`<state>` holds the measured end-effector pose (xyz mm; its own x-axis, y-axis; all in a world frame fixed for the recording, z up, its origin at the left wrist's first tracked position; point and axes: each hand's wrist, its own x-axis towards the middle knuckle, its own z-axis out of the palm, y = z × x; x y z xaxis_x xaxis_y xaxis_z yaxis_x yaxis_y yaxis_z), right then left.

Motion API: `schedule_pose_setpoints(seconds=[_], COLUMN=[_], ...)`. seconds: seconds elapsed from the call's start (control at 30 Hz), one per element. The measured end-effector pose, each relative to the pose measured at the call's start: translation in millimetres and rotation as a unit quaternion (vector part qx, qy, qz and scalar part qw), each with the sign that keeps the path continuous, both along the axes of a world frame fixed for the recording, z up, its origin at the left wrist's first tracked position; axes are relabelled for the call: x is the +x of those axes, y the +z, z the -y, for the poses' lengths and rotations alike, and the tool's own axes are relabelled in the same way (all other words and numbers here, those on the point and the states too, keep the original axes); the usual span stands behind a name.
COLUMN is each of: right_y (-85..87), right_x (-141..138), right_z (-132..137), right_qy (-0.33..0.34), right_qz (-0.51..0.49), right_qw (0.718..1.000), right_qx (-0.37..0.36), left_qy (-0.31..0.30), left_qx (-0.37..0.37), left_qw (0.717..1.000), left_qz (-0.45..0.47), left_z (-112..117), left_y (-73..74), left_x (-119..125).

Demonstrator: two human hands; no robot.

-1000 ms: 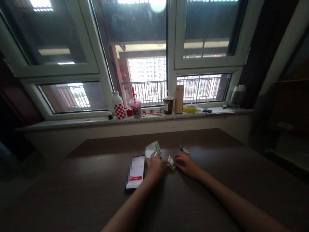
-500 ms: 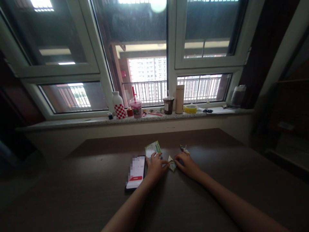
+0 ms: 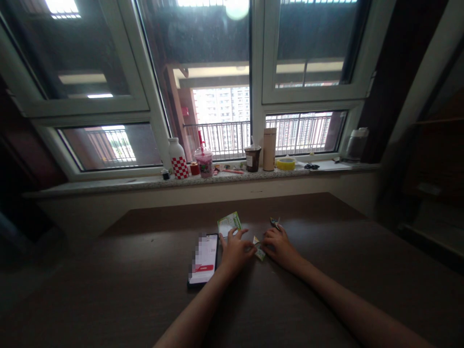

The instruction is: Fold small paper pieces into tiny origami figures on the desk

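Between my two hands is a small piece of folded patterned paper (image 3: pixel 259 253), white, green and yellow, low over the brown table. My left hand (image 3: pixel 235 251) has thumb and forefinger closed at its left edge, with the other fingers raised apart. On the opposite side my right hand (image 3: pixel 279 245) closes its fingertips at the right edge, partly covering it. A second small folded piece (image 3: pixel 274 223) lies just beyond my right knuckles, partly hidden. Beyond my left fingers rests a flat green and white sheet (image 3: pixel 229 222).
A lit phone (image 3: pixel 203 263) lies left of my left hand on the table (image 3: pixel 145 270). Along the windowsill (image 3: pixel 224 179) stand a checkered bottle (image 3: pixel 179 162), a pink cup (image 3: pixel 204 162), a dark cup (image 3: pixel 253 158), a tan flask (image 3: pixel 269 150) and yellow tape (image 3: pixel 286 164).
The folded paper between my hands has tilted and shifted slightly toward me. My right fingers have moved a little, covering more of its edge.
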<state>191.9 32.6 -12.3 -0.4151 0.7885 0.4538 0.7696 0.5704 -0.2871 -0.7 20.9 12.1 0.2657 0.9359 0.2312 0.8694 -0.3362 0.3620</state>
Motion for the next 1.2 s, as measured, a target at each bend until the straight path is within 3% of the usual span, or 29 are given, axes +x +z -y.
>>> schedule_pose_setpoints(seconds=[0.5,0.93,1.2], right_y=[2.4,-2.5,-9.8], right_x=[-9.0,-19.6,-25.5], right_z=[5.0,2.6,2.5], right_qy=[-0.073,-0.126,-0.181], right_qz=[0.013,-0.002,-0.005], right_qw=[0.997,0.992,0.982], right_qx=[0.000,-0.019,-0.046], left_qy=[0.030,0.078,0.116], left_qx=[0.032,0.010,-0.031], left_qw=[0.999,0.997,0.992], left_qz=[0.001,0.026,0.038], left_z=[-0.2,-0.6,-1.1], left_y=[-4.6,-6.8,1.1], left_x=[13.0,19.6,22.5])
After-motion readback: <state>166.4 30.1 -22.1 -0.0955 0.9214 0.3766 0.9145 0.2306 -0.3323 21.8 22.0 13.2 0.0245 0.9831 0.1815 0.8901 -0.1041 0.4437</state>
